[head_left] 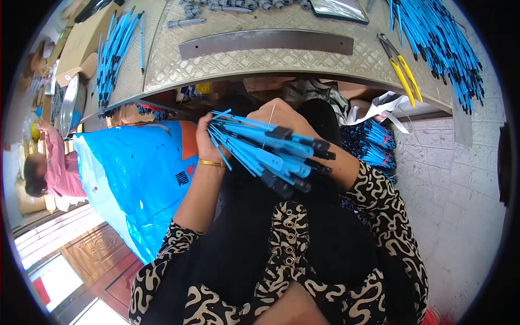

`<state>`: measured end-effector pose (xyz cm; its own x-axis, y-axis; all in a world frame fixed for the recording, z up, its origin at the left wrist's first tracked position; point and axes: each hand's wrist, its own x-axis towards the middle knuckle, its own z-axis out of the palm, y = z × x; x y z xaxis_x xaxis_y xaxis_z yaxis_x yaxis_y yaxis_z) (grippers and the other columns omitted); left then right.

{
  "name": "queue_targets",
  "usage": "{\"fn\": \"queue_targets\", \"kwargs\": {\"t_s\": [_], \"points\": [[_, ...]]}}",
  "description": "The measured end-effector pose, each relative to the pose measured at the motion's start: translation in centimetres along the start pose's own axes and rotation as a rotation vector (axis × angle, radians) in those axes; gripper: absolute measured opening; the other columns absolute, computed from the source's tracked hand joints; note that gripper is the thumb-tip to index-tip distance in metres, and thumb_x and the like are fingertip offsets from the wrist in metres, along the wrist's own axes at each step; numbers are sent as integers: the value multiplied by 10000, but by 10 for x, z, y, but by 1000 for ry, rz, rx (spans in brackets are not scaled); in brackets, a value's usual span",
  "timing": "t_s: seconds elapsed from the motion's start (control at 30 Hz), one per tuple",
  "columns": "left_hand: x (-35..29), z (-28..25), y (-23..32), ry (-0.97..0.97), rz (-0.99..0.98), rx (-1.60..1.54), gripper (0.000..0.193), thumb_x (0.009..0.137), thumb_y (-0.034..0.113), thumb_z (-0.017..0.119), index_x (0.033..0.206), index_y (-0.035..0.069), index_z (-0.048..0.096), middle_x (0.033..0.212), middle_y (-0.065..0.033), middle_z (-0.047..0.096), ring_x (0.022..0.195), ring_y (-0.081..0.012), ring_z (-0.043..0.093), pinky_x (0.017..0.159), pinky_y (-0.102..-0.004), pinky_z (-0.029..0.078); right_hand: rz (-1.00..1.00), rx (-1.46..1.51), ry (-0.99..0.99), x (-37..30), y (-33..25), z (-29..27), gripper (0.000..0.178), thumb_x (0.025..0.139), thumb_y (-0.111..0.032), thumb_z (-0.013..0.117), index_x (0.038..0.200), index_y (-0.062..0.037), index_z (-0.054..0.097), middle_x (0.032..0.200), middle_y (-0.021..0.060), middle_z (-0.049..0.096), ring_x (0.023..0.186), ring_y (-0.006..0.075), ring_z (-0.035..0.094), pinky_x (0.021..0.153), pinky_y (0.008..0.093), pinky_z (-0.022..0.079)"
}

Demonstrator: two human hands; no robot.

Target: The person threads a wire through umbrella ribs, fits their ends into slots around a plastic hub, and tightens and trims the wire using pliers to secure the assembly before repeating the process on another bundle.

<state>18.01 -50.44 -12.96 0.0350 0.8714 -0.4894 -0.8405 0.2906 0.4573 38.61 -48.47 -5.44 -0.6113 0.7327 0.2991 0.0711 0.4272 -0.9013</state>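
Note:
My left hand (206,142) is closed round one end of a bundle of thin blue plastic sticks (252,154). Their flat, wider ends, some blue and some black, fan out to the lower right over my lap. On the far side of the bundle, my right hand (284,116) is closed with its knuckles up. Its fingertips are hidden, so what they grip does not show. A thin pale strand (270,120) runs from the top of the right hand down to the sticks.
On the table (260,67) lie a metal strip (265,44), yellow-handled pliers (403,73), grey fittings (233,6), and blue stick piles at left (116,57) and right (439,49). A large blue bag (135,162) stands left; tied bundles (374,143) lie below right. A person in pink (62,162) is far left.

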Motion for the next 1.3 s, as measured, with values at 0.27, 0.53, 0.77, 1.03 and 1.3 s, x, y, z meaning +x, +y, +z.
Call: {"fn": "queue_targets", "kwargs": {"t_s": [0.27, 0.53, 0.77, 1.03, 1.3], "points": [[-26, -25, -9, 157, 268, 795, 219, 848, 219, 511, 841, 13, 587, 750, -64, 599, 693, -134, 562, 653, -251, 447, -305, -45, -150, 1, -25, -5, 352, 628, -235, 699, 922, -80, 586, 909, 45, 592, 861, 250, 517, 751, 328, 437], [-82, 81, 81, -714, -176, 967, 117, 792, 87, 623, 821, -25, 633, 812, -107, 610, 761, -152, 560, 701, -262, 437, -37, -54, -437, 3, -42, -3, 458, 587, -233, 731, 975, -69, 554, 922, 85, 566, 853, 282, 513, 739, 344, 435], [-85, 101, 79, -642, -371, 1099, 72, 759, 77, 661, 747, 8, 642, 742, -13, 615, 680, -66, 534, 620, -209, 422, 117, -105, -473, 5, -47, -7, 758, 584, -277, 754, 1224, -67, 409, 1086, 159, 531, 979, 300, 513, 831, 362, 420], [-70, 90, 78, -413, -349, 732, 79, 774, 100, 649, 763, 22, 635, 732, -11, 616, 670, -67, 547, 633, -203, 433, 388, 1192, -254, -16, -1, 5, 1053, 665, -377, 744, 1408, -70, 64, 1284, 182, 428, 1226, 242, 372, 994, 365, 303], [-59, 95, 72, -379, -406, 726, 96, 788, 99, 626, 721, 30, 623, 714, -5, 607, 686, -71, 554, 663, -204, 432, 570, 983, -1, -27, 19, 44, 911, 683, -405, 732, 1344, -10, 244, 1171, 122, 479, 1100, 202, 448, 939, 340, 349]]}}
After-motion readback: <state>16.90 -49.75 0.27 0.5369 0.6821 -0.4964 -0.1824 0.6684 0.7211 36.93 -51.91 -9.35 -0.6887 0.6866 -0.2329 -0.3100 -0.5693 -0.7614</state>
